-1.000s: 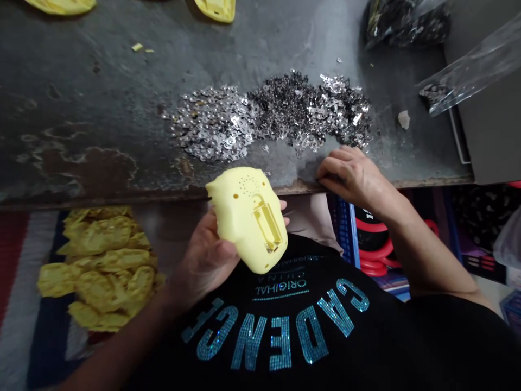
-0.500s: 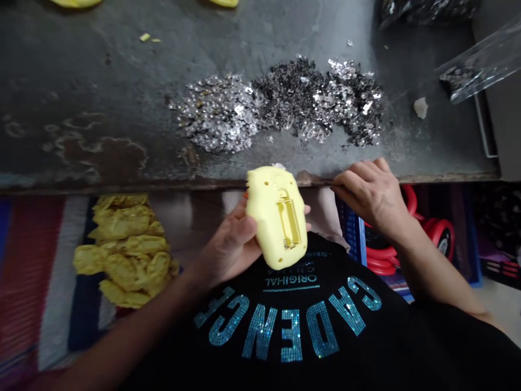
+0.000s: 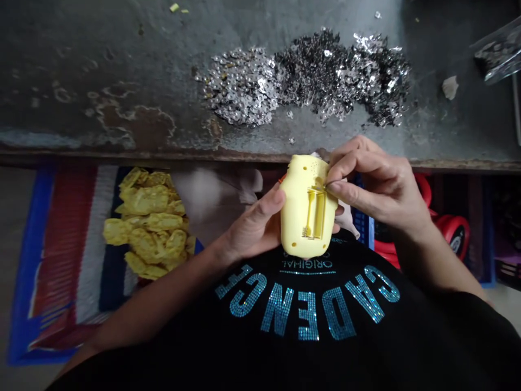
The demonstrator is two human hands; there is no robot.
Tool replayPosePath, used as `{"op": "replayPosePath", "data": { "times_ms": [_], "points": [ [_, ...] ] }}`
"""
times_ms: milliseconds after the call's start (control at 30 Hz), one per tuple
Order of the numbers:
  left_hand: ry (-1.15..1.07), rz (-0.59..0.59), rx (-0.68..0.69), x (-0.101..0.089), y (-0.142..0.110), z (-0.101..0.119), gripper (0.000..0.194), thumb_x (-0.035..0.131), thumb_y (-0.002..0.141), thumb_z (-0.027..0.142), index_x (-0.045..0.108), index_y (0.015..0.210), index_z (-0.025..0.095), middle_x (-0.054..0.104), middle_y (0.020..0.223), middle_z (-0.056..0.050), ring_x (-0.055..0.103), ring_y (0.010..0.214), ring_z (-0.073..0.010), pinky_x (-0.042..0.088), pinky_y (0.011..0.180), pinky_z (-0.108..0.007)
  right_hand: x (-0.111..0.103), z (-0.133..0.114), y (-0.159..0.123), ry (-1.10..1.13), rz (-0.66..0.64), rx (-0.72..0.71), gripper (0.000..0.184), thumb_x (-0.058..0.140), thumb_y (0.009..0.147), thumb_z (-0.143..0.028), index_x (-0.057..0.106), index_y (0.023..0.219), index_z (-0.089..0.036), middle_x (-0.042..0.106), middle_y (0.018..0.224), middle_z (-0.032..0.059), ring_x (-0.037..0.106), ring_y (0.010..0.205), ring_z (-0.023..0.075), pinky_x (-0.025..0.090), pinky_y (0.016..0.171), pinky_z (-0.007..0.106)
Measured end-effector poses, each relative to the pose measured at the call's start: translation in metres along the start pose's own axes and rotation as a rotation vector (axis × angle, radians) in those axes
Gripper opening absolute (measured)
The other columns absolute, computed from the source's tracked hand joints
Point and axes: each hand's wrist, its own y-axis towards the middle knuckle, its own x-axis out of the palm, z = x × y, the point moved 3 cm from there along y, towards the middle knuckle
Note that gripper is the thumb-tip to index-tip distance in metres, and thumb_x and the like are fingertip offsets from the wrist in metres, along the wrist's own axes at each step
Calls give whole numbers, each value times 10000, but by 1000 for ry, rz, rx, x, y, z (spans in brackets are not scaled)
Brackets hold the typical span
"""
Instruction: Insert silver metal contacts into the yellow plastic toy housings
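Beside the worktop [image 3: 122,81], our left hand [image 3: 256,221] grasps the yellow shell [image 3: 293,214], slot [image 3: 316,214] upward; our right hand [image 3: 385,184] pinches its fingers together at the slot's far end, on what we cannot tell. Seemingly we're fitting something; next calls for steady, precise pressing.

Yellow housing [image 3: 293,217], back face up
Long axis near-far, mid-scene; open recess [image 3: 315,214] right of its centre; small holes clustered far end; thin part [image 3: 326,183] at far right, detail unclear

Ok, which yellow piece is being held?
The pale shell with the open slot, in the left hand; the other yellow pieces lie heaped farther left.
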Motion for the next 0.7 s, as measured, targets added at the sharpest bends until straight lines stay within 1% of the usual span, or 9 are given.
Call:
{"op": "replayPosePath", "data": {
  "times_ms": [100, 200, 300, 367, 433, 533, 633, 700],
  "points": [
    [41, 20, -4, 3, -2, 0, 896, 797, 981, 777, 556, 1701, 299, 760, 1629, -101, 753, 1472, -449, 717, 1089, -561, -2, -6, -1, -51, -27, -13, 193, 837, 1081, -456, 834, 988, -288, 775, 1008, 30, 736, 995, 225, 652, 949, 465],
    [87, 36, -6, 7, -3, 0, 909, 765, 986, 817, 551, 1704, 302, 750, 1642, -132, 749, 1483, -457, 728, 1097, -575, -5, -10, 0, -76, -37, -23, 217, 837, 1082, -473, 834, 972, -286, 773, 987, 26, 732, 966, 219, 652, 905, 450],
    [100, 55, -18, 11, -3, 0, 917, 769, 973, 829, 554, 1700, 312, 753, 1640, -131, 744, 1492, -452, 739, 1079, -569, -7, -13, 1, -81, -35, -20, 290, 847, 1064, -545, 832, 941, -283, 776, 975, 27, 737, 943, 219, 662, 878, 448],
    [95, 54, -30, 13, -3, 0, 933, 797, 946, 831, 562, 1686, 315, 753, 1639, -126, 735, 1502, -458, 748, 1051, -562, -8, -13, 1, -80, -29, -10, 350, 849, 1048, -607, 828, 918, -283, 778, 963, 27, 743, 936, 222, 676, 893, 461],
    [81, 46, -35, 14, -3, 0, 945, 829, 924, 825, 570, 1675, 313, 761, 1626, -129, 735, 1498, -468, 751, 1035, -564, -8, -12, 0, -85, -26, -7, 375, 848, 1040, -634, 828, 913, -282, 776, 955, 31, 746, 937, 227, 686, 899, 471],
    [61, 52, -25, 12, -2, -1, 934, 868, 917, 786, 583, 1672, 317, 774, 1603, -126, 768, 1449, -457, 750, 1035, -556, -8, -12, -2, -99, -29, -29, 350, 831, 1060, -606, 831, 932, -280, 769, 955, 37, 748, 939, 229, 690, 886, 469],
    [68, 67, -41, 11, -2, -4, 938, 860, 919, 800, 575, 1683, 337, 781, 1583, -126, 841, 1297, -433, 757, 976, -561, -7, -14, -5, -144, -19, -44, 329, 800, 1086, -574, 820, 936, -283, 758, 965, 37, 754, 949, 233, 694, 894, 471],
    [97, 96, -42, 10, -1, -5, 949, 857, 909, 822, 575, 1678, 342, 764, 1605, -127, 828, 1319, -437, 746, 1000, -581, -6, -18, -8, -214, -7, -33, 311, 793, 1090, -554, 808, 933, -286, 758, 984, 44, 763, 978, 250, 696, 916, 490]
  ]
}}
